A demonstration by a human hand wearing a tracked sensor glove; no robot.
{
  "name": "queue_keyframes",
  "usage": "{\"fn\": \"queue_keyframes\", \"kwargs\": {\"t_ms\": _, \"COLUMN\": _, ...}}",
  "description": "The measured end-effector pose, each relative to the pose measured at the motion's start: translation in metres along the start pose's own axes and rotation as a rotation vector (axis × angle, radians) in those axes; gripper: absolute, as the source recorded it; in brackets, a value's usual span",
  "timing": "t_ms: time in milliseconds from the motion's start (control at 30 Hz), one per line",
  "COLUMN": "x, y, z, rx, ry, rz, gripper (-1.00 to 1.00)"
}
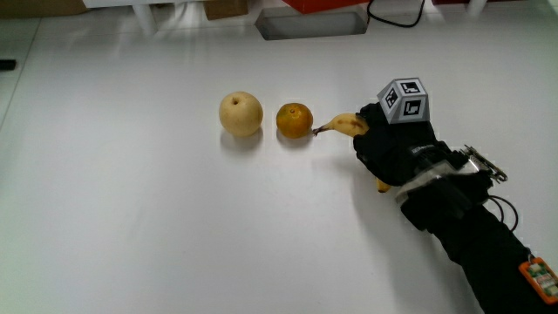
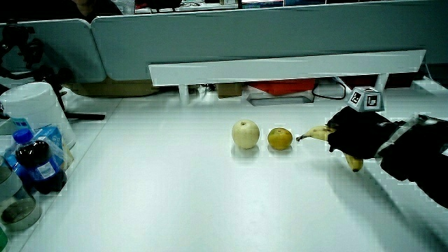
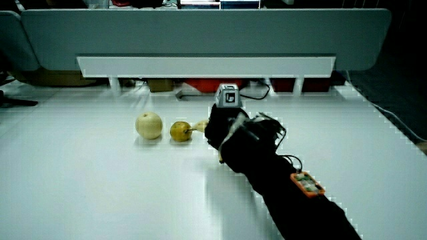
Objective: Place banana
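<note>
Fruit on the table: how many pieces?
3, in a row. The pale apple is at one end, the orange in the middle, and the banana beside the orange, mostly covered by the hand grasping it. No others are visible.

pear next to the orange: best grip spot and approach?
Take the pear around its widest middle, coming straight down from above, probably best. It sits alone on the table, round and squat, with bare surface all round except where the orange lies close beside it. Set the fingers across the line of fruit, so none has to fit into that gap. The hand is currently over the banana.
</note>
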Motion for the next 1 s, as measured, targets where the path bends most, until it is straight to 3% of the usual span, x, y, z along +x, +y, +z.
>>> {"fn": "queue_keyframes", "kwargs": {"t_ms": 100, "x": 0.007, "y": 0.008, "z": -0.010, "rx": -0.032, "ry": 0.036, "rz": -0.029, "gripper": 0.00}}
{"fn": "queue_keyframes", "kwargs": {"t_ms": 167, "x": 0.011, "y": 0.011, "z": -0.022, "rx": -0.021, "ry": 0.042, "rz": -0.068, "gripper": 0.00}}
{"fn": "queue_keyframes", "kwargs": {"t_ms": 200, "x": 0.010, "y": 0.010, "z": -0.024, "rx": -0.034, "ry": 0.060, "rz": -0.058, "gripper": 0.00}}
{"fn": "queue_keyframes", "kwargs": {"t_ms": 367, "x": 0.020, "y": 0.024, "z": -0.041, "rx": -0.071, "ry": 0.043, "rz": -0.151, "gripper": 0.00}}
{"fn": "queue_keyframes", "kwargs": {"t_ms": 433, "x": 0.022, "y": 0.026, "z": -0.045, "rx": -0.084, "ry": 0.043, "rz": -0.151, "gripper": 0.00}}
{"fn": "queue_keyframes", "kwargs": {"t_ms": 633, "x": 0.017, "y": 0.026, "z": -0.043, "rx": -0.048, "ry": 0.028, "rz": -0.152, "gripper": 0.00}}
{"fn": "queue_keyframes", "kwargs": {"t_ms": 767, "x": 0.019, "y": 0.025, "z": -0.048, "rx": -0.035, "ry": 0.010, "rz": -0.182, "gripper": 0.00}}
{"fn": "queue_keyframes", "kwargs": {"t_ms": 900, "x": 0.016, "y": 0.026, "z": -0.052, "rx": -0.052, "ry": -0.013, "rz": -0.185, "gripper": 0.00}}
{"fn": "queue_keyframes", "kwargs": {"t_ms": 933, "x": 0.016, "y": 0.028, "z": -0.056, "rx": -0.092, "ry": -0.011, "rz": -0.182, "gripper": 0.00}}
{"fn": "queue_keyframes", "kwargs": {"t_ms": 1000, "x": 0.016, "y": 0.026, "z": -0.057, "rx": -0.069, "ry": -0.030, "rz": -0.197, "gripper": 0.00}}
